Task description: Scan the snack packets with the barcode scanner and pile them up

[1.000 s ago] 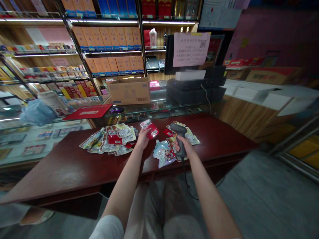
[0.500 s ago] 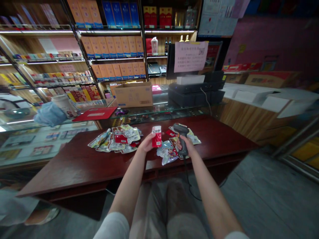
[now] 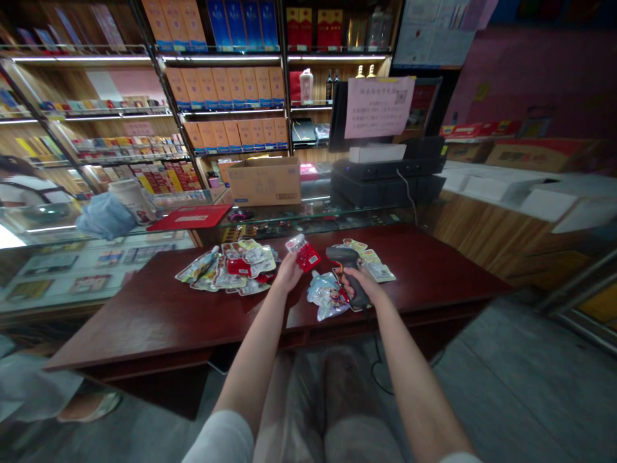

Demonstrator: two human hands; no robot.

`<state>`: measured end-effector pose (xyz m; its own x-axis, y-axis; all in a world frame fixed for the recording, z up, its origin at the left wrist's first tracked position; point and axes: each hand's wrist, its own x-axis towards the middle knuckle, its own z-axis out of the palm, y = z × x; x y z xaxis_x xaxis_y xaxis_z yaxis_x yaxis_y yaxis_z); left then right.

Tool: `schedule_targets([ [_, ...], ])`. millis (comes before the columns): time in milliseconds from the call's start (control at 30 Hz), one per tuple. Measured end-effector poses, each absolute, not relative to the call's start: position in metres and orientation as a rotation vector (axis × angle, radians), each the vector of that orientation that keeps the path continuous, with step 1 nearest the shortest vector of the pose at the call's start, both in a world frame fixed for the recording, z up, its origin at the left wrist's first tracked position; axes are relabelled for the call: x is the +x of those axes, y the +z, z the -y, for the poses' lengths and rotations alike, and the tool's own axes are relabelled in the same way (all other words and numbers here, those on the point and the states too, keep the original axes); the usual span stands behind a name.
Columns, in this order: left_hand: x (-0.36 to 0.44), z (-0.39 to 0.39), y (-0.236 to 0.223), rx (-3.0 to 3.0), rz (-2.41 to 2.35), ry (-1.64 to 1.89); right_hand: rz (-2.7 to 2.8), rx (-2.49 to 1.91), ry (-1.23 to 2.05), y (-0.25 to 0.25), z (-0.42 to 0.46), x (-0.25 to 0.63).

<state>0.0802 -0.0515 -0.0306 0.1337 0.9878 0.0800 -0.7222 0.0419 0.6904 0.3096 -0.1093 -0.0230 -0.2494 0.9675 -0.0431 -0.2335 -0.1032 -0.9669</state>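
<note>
My left hand (image 3: 289,272) is closed on the edge of a small red-and-white snack packet (image 3: 307,254), held tilted above the desk. My right hand (image 3: 359,286) wraps round the handle of a dark barcode scanner (image 3: 343,257), whose head points left toward the packet. Beneath and beside the scanner lie a shiny pale purple bag (image 3: 328,297) and several flat packets (image 3: 378,265), partly hidden by the hand. Left of my left hand, a heap of snack packets (image 3: 231,267) spreads over the dark red desk (image 3: 130,305).
Behind the desk, a glass counter carries a cardboard box (image 3: 264,183), a red folder (image 3: 190,217) and a blue cloth (image 3: 105,215). A monitor with a pink notice (image 3: 380,108) stands over a black cash drawer (image 3: 380,186). The scanner's cable (image 3: 377,370) hangs off the front edge. Another person (image 3: 29,183) is at far left.
The packet in my left hand has turned from upright to slanting, its lower end swinging right toward the scanner. The scanner's head has tipped further left. The camera view has shifted slightly.
</note>
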Motion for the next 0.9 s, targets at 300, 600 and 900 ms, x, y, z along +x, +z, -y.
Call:
schedule_targets([
  [300,0.079,0.052,-0.029,0.668,-0.539,1.426,1.168,-0.931,1.562,-0.028,0.105,0.311],
  [600,0.079,0.048,-0.032,0.665,-0.540,1.474,1.151,-0.903,1.583,-0.021,0.111,0.310],
  [900,0.065,0.050,-0.028,0.970,-1.005,1.647,1.039,-0.866,1.589,-0.024,0.113,0.309],
])
